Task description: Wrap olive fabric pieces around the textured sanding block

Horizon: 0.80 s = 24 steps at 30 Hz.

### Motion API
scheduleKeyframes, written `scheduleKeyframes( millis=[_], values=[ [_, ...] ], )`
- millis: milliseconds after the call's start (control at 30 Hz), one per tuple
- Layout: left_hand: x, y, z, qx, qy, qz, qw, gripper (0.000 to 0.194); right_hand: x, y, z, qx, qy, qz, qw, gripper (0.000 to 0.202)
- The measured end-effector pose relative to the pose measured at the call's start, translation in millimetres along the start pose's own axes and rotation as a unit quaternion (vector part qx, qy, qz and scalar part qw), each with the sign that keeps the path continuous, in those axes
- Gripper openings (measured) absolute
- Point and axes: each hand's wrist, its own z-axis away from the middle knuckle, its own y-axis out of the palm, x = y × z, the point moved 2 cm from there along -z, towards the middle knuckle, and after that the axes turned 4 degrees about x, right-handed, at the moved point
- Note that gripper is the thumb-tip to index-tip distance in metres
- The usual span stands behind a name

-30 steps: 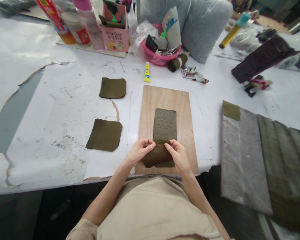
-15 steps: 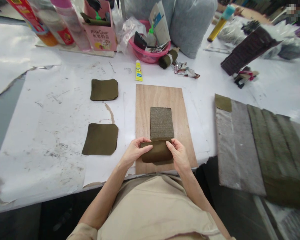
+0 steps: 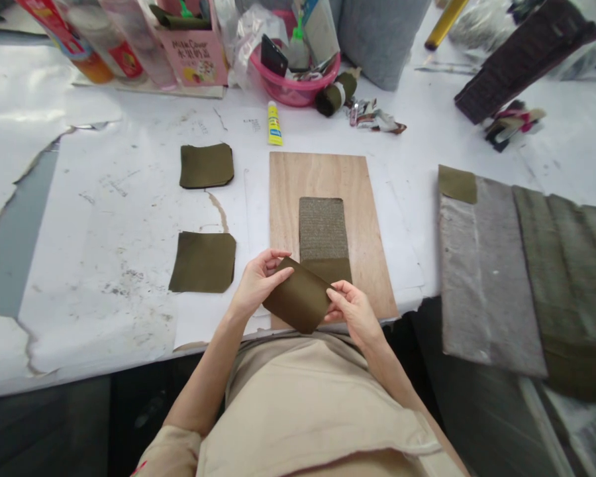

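Note:
An olive-brown fabric piece (image 3: 298, 298) is held up between my two hands, tilted down to the right. My left hand (image 3: 258, 281) pinches its upper left corner, thumb on top. At its right corner, my right hand (image 3: 350, 308) grips it between thumb and fingers. Beneath and beyond it lies a wooden board (image 3: 285, 192). A rough, grey-brown textured rectangle (image 3: 322, 228) lies on the board, with an olive strip (image 3: 330, 268) along its near end, partly covered by the held piece. To the left are two stacks of olive pieces, a far stack (image 3: 206, 165) and a near stack (image 3: 203, 262).
Beyond the board lies a yellow glue tube (image 3: 275, 126). A pink basket (image 3: 298, 93) of small items, a rolled olive cloth (image 3: 336, 94) and a pink box (image 3: 193, 56) stand at the back. On the right, a grey panel (image 3: 487, 278) with olive strips overhangs the table edge.
The fabric piece has turned from level to slanting, its right end lower. The olive strip on the textured rectangle now shows. My view has shifted slightly.

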Motion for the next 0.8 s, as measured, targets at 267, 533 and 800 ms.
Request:
scheduleKeyframes(
  millis=[267, 533, 800],
  values=[
    [18.1, 20.2, -0.9, -0.128, 0.171, -0.452, 0.866, 0.028, -19.6, -23.5, -4.4, -0.043, -0.052, 0.168, 0.984, 0.037],
    [33.3, 56.3, 16.1, 0.0, 0.319, -0.594, 0.739, 0.017, -11.4, -35.0, 1.2, -0.074, -0.104, 0.427, 0.895, 0.021],
    [43.3, 60.2, 19.5, 0.008, 0.312, -0.642, 0.7, 0.023, -9.8, -36.5, 8.7, -0.107, -0.129, 0.571, 0.804, 0.016]
  ],
)
